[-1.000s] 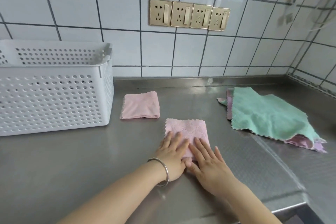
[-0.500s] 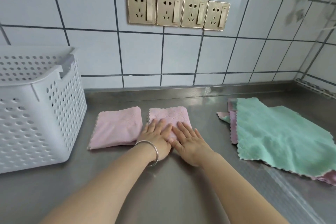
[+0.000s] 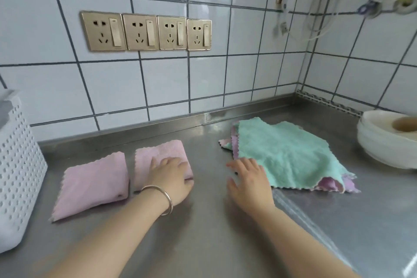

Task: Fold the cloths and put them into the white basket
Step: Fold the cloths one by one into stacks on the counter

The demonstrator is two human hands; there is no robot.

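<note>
Resting flat-fingered on one of two folded pink cloths (image 3: pixel 162 160), the left hand (image 3: pixel 171 178) waits; the open right hand (image 3: pixel 250 178) touches the unfolded green cloth pile (image 3: pixel 286 153); the white perforated basket (image 3: pixel 18 165), far left, awaits all.

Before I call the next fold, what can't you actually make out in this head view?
- White basket: cut off by the left edge; inside unseen, so any cloths in it are unknown.
- Pile under the green cloth: only pink and purple edges show; count unclear.
- Folded pink cloth under the left hand: its near part is covered.
- Stacked bowls: cropped at right.
</note>
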